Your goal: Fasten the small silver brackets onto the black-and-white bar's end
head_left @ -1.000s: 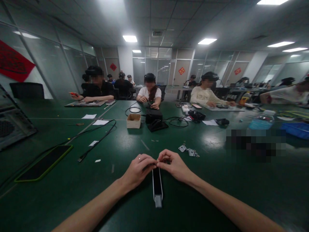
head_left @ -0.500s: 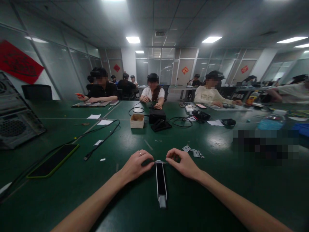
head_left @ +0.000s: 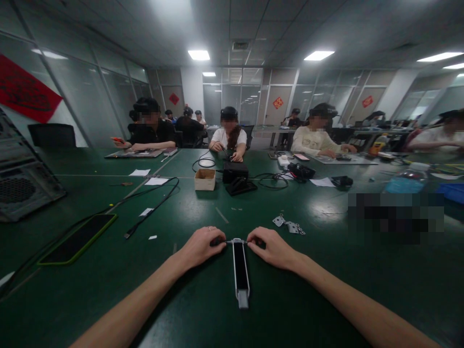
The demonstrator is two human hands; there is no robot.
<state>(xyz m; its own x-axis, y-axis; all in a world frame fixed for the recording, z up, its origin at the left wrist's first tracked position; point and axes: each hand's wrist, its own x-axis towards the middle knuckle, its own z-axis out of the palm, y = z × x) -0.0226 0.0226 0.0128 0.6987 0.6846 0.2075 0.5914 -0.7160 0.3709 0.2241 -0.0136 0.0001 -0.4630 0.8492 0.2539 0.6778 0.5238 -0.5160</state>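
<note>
A long narrow black bar with a silver rim (head_left: 240,270) lies on the green table, a grey block at its near end. From its far end, a thin pin-like crosspiece (head_left: 229,241) sticks out to both sides. My left hand (head_left: 203,246) is closed, thumb and fingertips pinching the left end of this crosspiece. On the opposite side, my right hand (head_left: 270,247) is closed in a pinch at the right end. The fingertips hide the crosspiece's outer ends. Several small flat metal plates and rings (head_left: 290,224) lie beyond my right hand.
A phone-like slab with a green edge (head_left: 78,239) and a black cable (head_left: 152,212) lie at left. Ahead are a small box (head_left: 205,180) and a black device (head_left: 235,172). A bottle of blue liquid (head_left: 406,181) stands at right. Co-workers sit across the table.
My left hand has shifted slightly left, showing more of the crosspiece beside its fingertips. My right hand's fingertips have come closer to the bar. The whole view has shifted slightly.
</note>
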